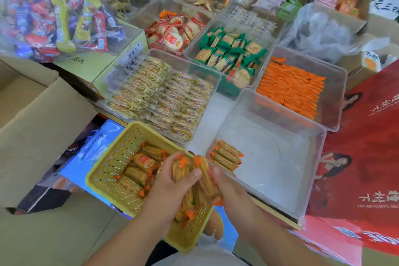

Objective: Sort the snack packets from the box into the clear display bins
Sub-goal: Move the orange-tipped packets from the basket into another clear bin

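A yellow plastic basket (108,164) in front of me holds several tan snack packets with orange ends (143,161). My left hand (172,181) and my right hand (226,188) together grip a bunch of these packets (200,177) above the basket's right edge. To the right stands a nearly bare clear bin (280,157). A few of the same packets (226,155) lie stacked in its near left corner.
Other clear bins hold beige packets (164,97), green packets (231,54), orange packets (291,88) and red-white packets (172,32). A cardboard box flap (38,136) lies to the left, red bags (367,157) to the right, and a bag of mixed sweets (54,17) at the upper left.
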A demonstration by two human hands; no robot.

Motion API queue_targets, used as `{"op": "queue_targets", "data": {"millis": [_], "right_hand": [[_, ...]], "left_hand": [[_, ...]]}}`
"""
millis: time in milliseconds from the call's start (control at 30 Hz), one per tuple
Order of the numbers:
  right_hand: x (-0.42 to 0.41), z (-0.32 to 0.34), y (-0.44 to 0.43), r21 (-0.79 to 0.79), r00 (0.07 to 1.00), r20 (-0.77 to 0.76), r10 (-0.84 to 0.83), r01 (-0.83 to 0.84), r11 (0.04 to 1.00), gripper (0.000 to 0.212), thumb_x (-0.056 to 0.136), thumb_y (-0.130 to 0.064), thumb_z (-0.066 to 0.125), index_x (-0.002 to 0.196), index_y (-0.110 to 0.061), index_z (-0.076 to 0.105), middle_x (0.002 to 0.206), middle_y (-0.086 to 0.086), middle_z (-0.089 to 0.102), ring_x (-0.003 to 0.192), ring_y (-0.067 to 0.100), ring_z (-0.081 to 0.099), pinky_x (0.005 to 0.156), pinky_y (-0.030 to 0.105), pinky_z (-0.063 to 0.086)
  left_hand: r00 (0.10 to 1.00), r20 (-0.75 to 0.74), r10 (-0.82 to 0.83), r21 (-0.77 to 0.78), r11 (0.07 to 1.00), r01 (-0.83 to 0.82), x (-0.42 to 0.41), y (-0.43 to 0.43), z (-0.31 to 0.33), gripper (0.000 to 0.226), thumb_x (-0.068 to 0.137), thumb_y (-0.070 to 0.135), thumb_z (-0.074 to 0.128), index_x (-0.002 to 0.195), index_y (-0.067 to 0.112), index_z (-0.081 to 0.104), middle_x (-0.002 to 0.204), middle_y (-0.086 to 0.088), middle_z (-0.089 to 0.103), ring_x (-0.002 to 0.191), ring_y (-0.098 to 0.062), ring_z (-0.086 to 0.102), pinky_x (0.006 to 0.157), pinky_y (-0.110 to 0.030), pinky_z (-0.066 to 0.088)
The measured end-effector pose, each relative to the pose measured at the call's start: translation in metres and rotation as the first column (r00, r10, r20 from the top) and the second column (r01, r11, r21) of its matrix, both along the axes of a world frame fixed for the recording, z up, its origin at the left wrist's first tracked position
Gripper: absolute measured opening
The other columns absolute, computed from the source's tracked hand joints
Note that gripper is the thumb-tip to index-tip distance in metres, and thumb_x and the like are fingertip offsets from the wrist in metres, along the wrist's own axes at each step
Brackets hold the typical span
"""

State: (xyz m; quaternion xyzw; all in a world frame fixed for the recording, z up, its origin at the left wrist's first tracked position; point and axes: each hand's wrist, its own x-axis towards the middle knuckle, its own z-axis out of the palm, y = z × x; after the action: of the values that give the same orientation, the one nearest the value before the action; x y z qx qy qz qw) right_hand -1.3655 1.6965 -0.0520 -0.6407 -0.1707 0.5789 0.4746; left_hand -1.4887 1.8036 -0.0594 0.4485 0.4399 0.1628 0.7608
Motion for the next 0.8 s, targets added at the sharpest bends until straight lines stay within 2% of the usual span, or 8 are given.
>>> {"op": "queue_targets", "data": {"millis": [33, 100, 200, 267, 333, 433, 633, 800], "right_hand": [[0.007, -0.002, -0.007, -0.009, 1.000, -0.012, 0.013, -0.013, 1.000, 0.061, 0.082, -0.087, 0.041, 0.134, -0.057, 0.053, 0.123, -0.013, 0.071, 0.114, 0.037, 0.067, 0.098, 0.068, 0.048], [0.021, -0.005, -0.018, 0.014, 0.997, -0.070, 0.012, -0.011, 1.000, 0.058, 0.083, -0.079, 0.052, 0.133, -0.051, 0.057, 0.115, -0.003, 0.074, 0.106, 0.051, 0.065, 0.094, 0.074, 0.042], [0.047, -0.010, -0.033, 0.057, 0.968, -0.241, -0.072, 0.088, 0.994, 0.053, 0.085, -0.056, 0.069, 0.131, -0.031, 0.065, 0.123, 0.019, 0.069, 0.106, 0.040, 0.067, 0.090, 0.059, 0.054], [0.064, -0.012, -0.041, 0.098, 0.932, -0.347, -0.100, 0.142, 0.985, 0.043, 0.089, -0.040, 0.070, 0.125, -0.017, 0.070, 0.120, 0.021, 0.069, 0.103, 0.033, 0.070, 0.080, 0.046, 0.058], [0.078, -0.010, -0.048, 0.111, 0.894, -0.428, -0.128, 0.193, 0.975, 0.026, 0.087, -0.030, 0.068, 0.105, -0.015, 0.079, 0.105, 0.016, 0.075, 0.090, 0.025, 0.073, 0.072, 0.036, 0.059], [0.087, -0.007, -0.052, 0.096, 0.802, -0.571, -0.176, 0.278, 0.956, 0.025, 0.074, -0.034, 0.062, 0.081, -0.022, 0.083, 0.086, 0.006, 0.077, 0.074, 0.017, 0.074, 0.059, 0.027, 0.057], [0.081, -0.004, -0.049, 0.122, 0.764, -0.623, -0.165, 0.304, 0.945, 0.036, 0.074, -0.041, 0.057, 0.094, -0.026, 0.083, 0.107, 0.009, 0.077, 0.093, 0.022, 0.075, 0.070, 0.035, 0.059], [0.092, -0.004, -0.056, 0.110, 0.704, -0.700, -0.121, 0.273, 0.956, 0.046, 0.080, -0.046, 0.051, 0.108, -0.023, 0.079, 0.112, 0.009, 0.075, 0.095, 0.023, 0.073, 0.071, 0.038, 0.058]], "left_hand": [[1.000, -0.015, 0.025, 0.011, 1.000, -0.025, 0.007, -0.008, 0.002, 0.070, 0.055, 0.057, 0.090, 0.119, 0.048, 0.065, 0.120, 0.000, 0.075, 0.109, -0.023, 0.073, 0.092, -0.050, 0.059], [0.998, -0.023, 0.060, 0.017, 0.998, -0.060, 0.019, -0.022, 0.004, 0.063, 0.056, 0.053, 0.090, 0.114, 0.045, 0.068, 0.116, -0.005, 0.076, 0.105, -0.026, 0.075, 0.084, -0.046, 0.062], [0.997, -0.012, 0.078, -0.014, 0.997, -0.078, 0.036, -0.041, 0.006, 0.057, 0.061, 0.044, 0.090, 0.114, 0.041, 0.069, 0.111, -0.010, 0.077, 0.097, -0.030, 0.077, 0.071, -0.040, 0.062], [0.995, -0.015, 0.097, -0.018, 0.995, -0.097, 0.045, -0.051, 0.007, 0.057, 0.063, 0.039, 0.090, 0.116, 0.039, 0.068, 0.109, -0.013, 0.077, 0.094, -0.032, 0.077, 0.068, -0.041, 0.062], [0.991, -0.028, 0.132, -0.003, 0.991, -0.132, 0.052, -0.058, 0.007, 0.057, 0.064, 0.037, 0.089, 0.117, 0.040, 0.068, 0.106, -0.013, 0.077, 0.090, -0.032, 0.076, 0.069, -0.044, 0.061], [0.974, -0.064, 0.218, 0.038, 0.976, -0.216, 0.062, -0.065, 0.005, 0.058, 0.060, 0.039, 0.088, 0.115, 0.043, 0.068, 0.102, -0.012, 0.076, 0.089, -0.031, 0.074, 0.081, -0.053, 0.059], [0.943, -0.080, 0.322, 0.027, 0.947, -0.321, 0.094, -0.079, 0.009, 0.063, 0.067, 0.044, 0.085, 0.122, 0.028, 0.059, 0.096, -0.007, 0.078, 0.085, -0.028, 0.077, 0.065, -0.043, 0.061], [0.910, -0.267, 0.317, 0.179, 0.944, -0.277, 0.115, -0.084, 0.012, 0.049, 0.077, 0.067, 0.064, 0.101, 0.025, 0.061, 0.078, 0.005, 0.070, 0.081, -0.020, 0.074, 0.072, -0.045, 0.060]]}}
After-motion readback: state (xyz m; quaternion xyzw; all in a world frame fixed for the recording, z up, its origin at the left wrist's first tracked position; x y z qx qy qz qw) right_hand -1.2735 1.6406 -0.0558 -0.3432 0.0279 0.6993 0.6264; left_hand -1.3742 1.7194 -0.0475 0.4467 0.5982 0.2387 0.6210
